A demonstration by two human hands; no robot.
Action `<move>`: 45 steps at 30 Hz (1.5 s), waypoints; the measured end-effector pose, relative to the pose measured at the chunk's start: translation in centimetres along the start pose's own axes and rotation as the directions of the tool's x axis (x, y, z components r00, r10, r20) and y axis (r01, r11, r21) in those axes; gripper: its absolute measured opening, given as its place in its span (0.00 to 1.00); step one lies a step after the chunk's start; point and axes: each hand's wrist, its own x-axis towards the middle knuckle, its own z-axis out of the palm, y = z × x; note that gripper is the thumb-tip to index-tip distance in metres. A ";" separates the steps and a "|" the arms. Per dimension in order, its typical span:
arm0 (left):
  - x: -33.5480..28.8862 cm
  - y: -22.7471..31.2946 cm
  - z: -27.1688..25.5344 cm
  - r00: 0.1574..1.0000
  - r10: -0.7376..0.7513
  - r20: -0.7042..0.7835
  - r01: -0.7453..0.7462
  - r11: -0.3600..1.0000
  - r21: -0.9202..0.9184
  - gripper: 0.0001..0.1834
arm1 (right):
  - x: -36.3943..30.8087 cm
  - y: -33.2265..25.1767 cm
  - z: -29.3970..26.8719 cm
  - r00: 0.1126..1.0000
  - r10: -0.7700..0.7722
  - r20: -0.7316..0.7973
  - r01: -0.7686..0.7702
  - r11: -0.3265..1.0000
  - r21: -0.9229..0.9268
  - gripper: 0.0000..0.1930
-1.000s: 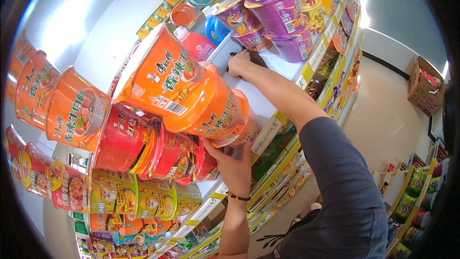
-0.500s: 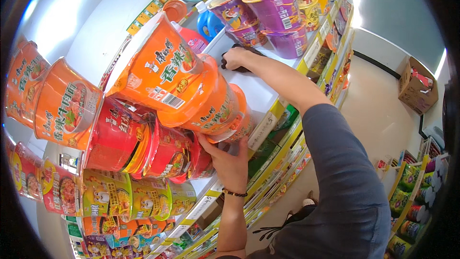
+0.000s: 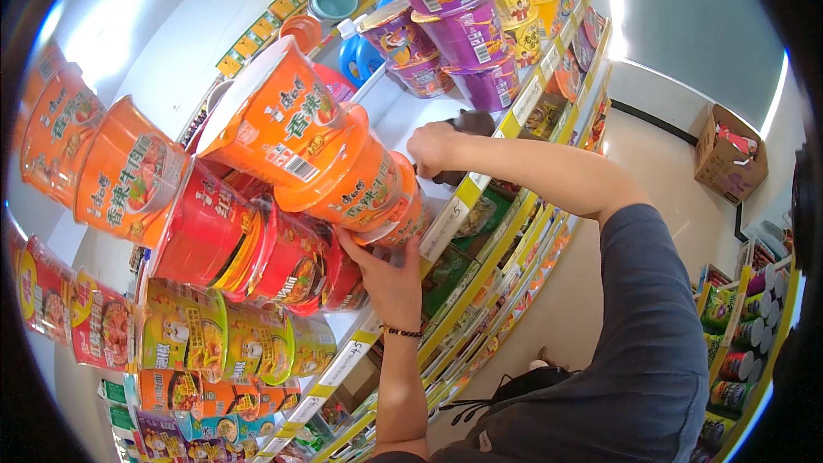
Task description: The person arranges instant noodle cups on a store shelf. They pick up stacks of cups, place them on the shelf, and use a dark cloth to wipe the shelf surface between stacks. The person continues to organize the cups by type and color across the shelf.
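My right hand (image 3: 433, 148) is closed on a dark cloth (image 3: 473, 123), pressed to the white shelf surface (image 3: 403, 113) near its front edge. The cloth shows on both sides of the fist. Close to it, a leaning stack of orange instant noodle cups (image 3: 367, 193) stands on the left. My left hand (image 3: 390, 283), with a beaded bracelet at the wrist, grips the lowest orange cup, thumb and fingers spread about its lower part. Red noodle cups (image 3: 287, 270) stand beside that hand. The left fingertips are partly hidden.
Purple noodle cups (image 3: 467, 34) and yellow ones (image 3: 514, 0) are stacked farther along the shelf. Green-yellow cups (image 3: 184, 330) stand at the left. Blue bottles (image 3: 360, 58) are behind. A yellow price rail (image 3: 446, 227) edges the shelf; a cardboard box (image 3: 729, 159) sits on the floor.
My right hand has drawn the cloth nearer, toward the shelf's front edge and the orange stack. My left hand keeps its hold on the orange cup.
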 end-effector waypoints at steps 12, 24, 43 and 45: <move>0.1 -0.3 0.2 0.999 0.035 -0.001 -0.035 0.998 0.045 0.54 | 7.4 4.6 0.1 0.443 0.777 -0.447 -0.239 0.583 0.776 0.61; 0.1 -1.3 -0.1 0.999 0.032 -0.020 -0.030 0.995 0.098 0.54 | 9.8 7.4 0.3 0.498 0.750 -0.435 0.029 0.487 0.873 0.53; 0.2 -0.9 0.3 0.999 0.044 -0.024 -0.043 0.998 0.040 0.54 | 7.3 5.0 1.3 0.514 0.465 -0.721 0.211 0.746 0.632 0.41; 0.1 -0.7 0.4 0.999 0.049 -0.019 -0.049 0.998 0.037 0.55 | 7.0 4.3 1.4 0.553 0.428 -0.715 0.239 0.741 0.628 0.41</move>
